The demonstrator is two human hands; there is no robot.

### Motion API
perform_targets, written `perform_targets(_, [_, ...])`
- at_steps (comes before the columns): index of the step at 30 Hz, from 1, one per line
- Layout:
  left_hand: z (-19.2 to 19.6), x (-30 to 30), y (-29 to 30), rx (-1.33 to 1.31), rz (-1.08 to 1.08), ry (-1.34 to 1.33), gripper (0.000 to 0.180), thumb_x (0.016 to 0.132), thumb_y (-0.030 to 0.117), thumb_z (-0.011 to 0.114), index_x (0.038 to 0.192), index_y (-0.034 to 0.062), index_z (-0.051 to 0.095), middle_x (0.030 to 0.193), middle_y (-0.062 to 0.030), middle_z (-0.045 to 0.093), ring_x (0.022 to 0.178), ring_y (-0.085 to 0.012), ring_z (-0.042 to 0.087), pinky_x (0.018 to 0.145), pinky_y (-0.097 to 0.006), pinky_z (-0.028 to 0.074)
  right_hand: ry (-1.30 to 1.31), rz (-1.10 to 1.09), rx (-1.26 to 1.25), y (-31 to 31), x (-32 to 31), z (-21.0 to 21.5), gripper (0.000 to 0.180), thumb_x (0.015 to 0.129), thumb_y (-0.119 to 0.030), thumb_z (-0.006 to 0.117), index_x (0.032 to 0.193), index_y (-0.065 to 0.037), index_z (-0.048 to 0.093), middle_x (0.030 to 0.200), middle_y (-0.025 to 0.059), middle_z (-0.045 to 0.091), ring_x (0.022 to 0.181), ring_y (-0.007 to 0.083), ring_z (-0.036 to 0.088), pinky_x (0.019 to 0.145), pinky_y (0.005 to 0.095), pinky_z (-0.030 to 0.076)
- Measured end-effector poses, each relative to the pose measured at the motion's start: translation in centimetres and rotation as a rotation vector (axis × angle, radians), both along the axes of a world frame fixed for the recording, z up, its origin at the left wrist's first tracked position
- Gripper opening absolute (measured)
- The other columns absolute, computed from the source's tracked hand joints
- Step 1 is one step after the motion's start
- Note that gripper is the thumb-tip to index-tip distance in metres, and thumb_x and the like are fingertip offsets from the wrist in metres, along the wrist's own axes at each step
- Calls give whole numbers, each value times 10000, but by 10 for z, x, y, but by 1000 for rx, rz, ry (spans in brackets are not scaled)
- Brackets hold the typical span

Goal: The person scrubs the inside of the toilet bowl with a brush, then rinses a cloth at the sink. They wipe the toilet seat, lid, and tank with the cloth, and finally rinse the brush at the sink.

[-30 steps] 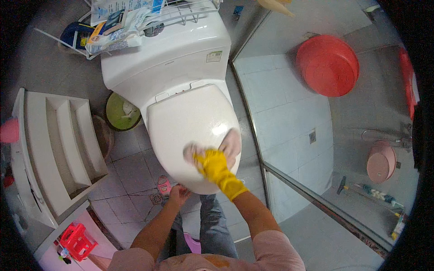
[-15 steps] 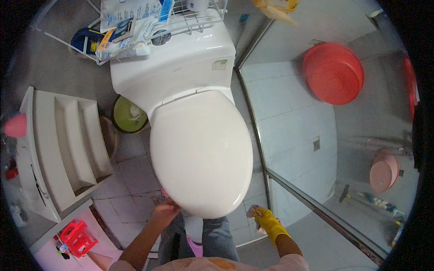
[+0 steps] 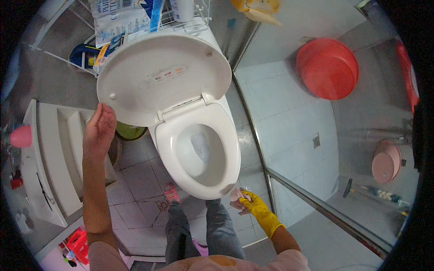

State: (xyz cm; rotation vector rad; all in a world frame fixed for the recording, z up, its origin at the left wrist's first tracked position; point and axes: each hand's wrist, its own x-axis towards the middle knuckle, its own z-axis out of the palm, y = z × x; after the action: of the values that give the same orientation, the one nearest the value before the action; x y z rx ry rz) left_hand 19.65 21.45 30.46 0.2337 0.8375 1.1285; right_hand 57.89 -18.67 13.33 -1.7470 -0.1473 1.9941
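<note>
The white toilet (image 3: 230, 156) stands in front of me with its lid (image 3: 131, 90) raised, the underside facing me. My bare left hand (image 3: 100, 124) has its fingertips on the lid's left edge, the arm stretched far forward. The seat ring is down or hidden; the bowl (image 3: 199, 153) is exposed with water at its bottom. My right hand (image 3: 255, 205) wears a yellow rubber glove and is closed on a crumpled pale pink cloth (image 3: 235, 196), which is beside the bowl's front right rim.
A wire rack (image 3: 169, 20) with packets and a bottle stands behind the lid. Left are a white cabinet (image 3: 58, 131) with open shelves and a green bin (image 3: 131, 131). A glass shower partition (image 3: 312, 205) runs along the right; beyond it sits a red basin (image 3: 327, 67).
My left hand has swung the lid up from closed, moving forward and left with it. My gloved right hand has moved left and slightly forward toward the bowl's rim with the cloth.
</note>
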Motion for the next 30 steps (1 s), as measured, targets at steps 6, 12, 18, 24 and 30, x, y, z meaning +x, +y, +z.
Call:
perform_targets(6, [-62,11,-42,400,-273,958,132,929,148,504,990,45,557,959,-56,580,896,-165,573,802,-272,483,8,-64,-26,17,-3,-3,527,869,-185,637,1346,-120,422,1162,81,566,888,189,614,616,366,585])
perform_targets(12, [-241,60,-262,615,-988,1191,309,801,95,640,1096,82,552,1081,-160,573,1026,-301,561,933,-431,426,-42,-83,2,15,-7,-7,517,869,-180,636,1338,-112,427,1213,92,541,897,214,626,642,381,592])
perform_targets(18, [-287,134,-292,907,-1541,1480,522,859,459,532,1178,47,524,1227,-201,534,1172,-354,484,1061,-596,176,20,-183,-156,-14,0,-4,545,868,-172,635,1359,-117,404,1205,92,555,916,230,628,637,384,590])
perform_targets(24, [-200,128,-254,866,-1916,1158,712,727,616,616,1141,42,540,1113,-183,592,1110,-328,528,1073,-578,157,-159,48,45,-54,20,-9,556,870,-182,632,1367,-108,395,1184,96,562,918,229,623,641,394,587])
perform_targets(30, [-50,93,-188,1163,-1546,1026,623,654,517,748,1085,110,558,954,-74,602,1046,-252,567,1087,-574,167,-254,-1,4,-37,23,13,552,878,-214,626,1365,-101,393,1184,99,559,920,234,621,648,406,585])
